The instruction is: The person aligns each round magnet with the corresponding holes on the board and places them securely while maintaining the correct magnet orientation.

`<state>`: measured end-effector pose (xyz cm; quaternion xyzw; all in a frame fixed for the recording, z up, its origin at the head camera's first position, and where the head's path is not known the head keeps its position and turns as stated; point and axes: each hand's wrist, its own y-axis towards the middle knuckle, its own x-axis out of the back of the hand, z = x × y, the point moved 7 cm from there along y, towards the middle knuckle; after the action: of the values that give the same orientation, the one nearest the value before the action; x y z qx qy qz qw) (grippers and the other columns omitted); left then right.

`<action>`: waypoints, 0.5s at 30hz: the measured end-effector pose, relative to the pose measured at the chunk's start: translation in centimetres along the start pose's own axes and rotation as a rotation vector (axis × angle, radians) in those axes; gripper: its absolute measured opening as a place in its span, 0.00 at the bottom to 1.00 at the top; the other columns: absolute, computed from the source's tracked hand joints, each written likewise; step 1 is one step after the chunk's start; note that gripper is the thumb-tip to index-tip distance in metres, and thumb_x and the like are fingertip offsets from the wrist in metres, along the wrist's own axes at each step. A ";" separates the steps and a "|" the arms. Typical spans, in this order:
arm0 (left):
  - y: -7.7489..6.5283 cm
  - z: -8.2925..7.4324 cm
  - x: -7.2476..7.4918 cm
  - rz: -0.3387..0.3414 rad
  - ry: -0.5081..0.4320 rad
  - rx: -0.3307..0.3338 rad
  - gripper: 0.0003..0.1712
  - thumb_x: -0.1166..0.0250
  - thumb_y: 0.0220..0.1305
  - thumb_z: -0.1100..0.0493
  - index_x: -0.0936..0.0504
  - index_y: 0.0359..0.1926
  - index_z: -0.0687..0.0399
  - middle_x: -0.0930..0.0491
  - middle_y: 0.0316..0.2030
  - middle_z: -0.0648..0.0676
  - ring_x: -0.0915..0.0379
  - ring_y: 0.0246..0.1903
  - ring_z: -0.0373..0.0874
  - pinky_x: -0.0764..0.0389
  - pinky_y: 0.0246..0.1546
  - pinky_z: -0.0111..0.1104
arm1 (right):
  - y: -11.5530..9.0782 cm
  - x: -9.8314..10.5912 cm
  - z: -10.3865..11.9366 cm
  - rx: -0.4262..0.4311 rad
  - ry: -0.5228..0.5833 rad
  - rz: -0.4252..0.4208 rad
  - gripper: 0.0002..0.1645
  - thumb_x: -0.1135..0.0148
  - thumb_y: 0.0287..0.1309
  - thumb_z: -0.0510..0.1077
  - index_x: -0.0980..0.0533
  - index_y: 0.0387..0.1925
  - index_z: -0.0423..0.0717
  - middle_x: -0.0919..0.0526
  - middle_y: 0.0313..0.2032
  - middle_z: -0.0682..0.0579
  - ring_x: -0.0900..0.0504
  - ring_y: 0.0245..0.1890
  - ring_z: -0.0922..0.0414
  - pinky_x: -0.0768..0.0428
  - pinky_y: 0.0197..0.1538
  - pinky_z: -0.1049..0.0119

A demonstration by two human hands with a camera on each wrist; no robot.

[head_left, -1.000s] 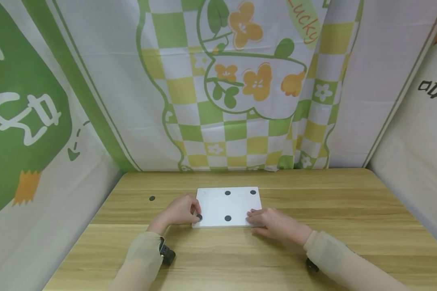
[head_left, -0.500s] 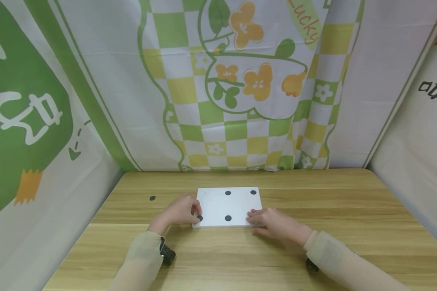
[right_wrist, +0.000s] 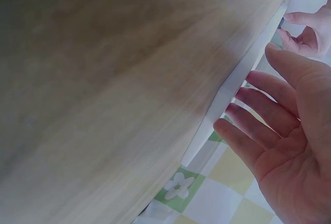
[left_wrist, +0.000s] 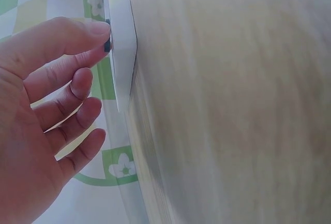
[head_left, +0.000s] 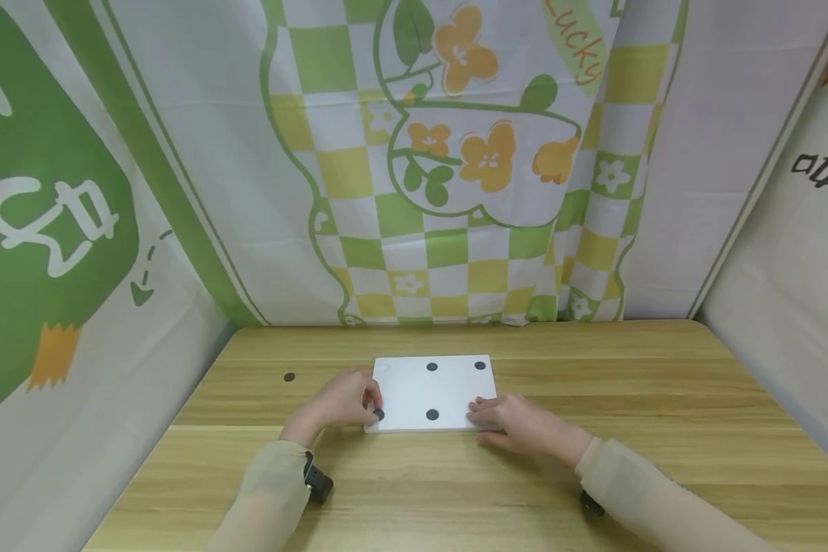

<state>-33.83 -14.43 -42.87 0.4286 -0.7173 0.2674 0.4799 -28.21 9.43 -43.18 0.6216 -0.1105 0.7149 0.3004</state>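
A flat white rectangular board (head_left: 405, 392) lies on the wooden table, with dark round discs on its face. Thumb and index finger of my left hand (head_left: 343, 399) pinch one small dark disc (head_left: 379, 415) at the board's near left corner; the other fingers are loosely bent in the left wrist view. My right hand (head_left: 517, 423) rests its extended fingertips on the board's near right corner. Other discs sit at the near middle (head_left: 432, 415), the far middle (head_left: 432, 367) and the far right corner (head_left: 480, 366). A faint round mark (head_left: 386, 367) shows at the far left corner.
One loose dark disc (head_left: 289, 376) lies on the table (head_left: 593, 368) left of the board. A green and white patterned curtain (head_left: 448, 261) hangs behind the far table edge, and printed cloth walls stand at both sides. Both wrists wear small black devices.
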 end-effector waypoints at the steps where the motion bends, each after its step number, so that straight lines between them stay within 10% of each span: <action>1: 0.0 0.0 0.0 -0.001 -0.001 -0.002 0.08 0.27 0.41 0.62 0.19 0.22 0.47 0.27 0.27 0.47 0.36 0.31 0.41 0.33 0.33 0.33 | 0.0 0.0 0.0 -0.002 0.000 0.002 0.20 0.36 0.58 0.45 0.21 0.50 0.39 0.19 0.52 0.42 0.21 0.55 0.47 0.21 0.57 0.55; 15: 0.0 0.2 -0.1 -0.007 -0.009 0.019 0.08 0.27 0.42 0.62 0.19 0.21 0.46 0.29 0.26 0.46 0.36 0.31 0.42 0.32 0.32 0.33 | 0.0 0.0 -0.1 -0.016 0.004 0.012 0.21 0.37 0.59 0.47 0.21 0.51 0.40 0.19 0.53 0.44 0.22 0.56 0.49 0.22 0.58 0.56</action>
<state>-33.94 -14.52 -43.03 0.4368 -0.7154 0.2708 0.4734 -28.26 9.52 -43.20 0.6170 -0.1192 0.7172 0.3011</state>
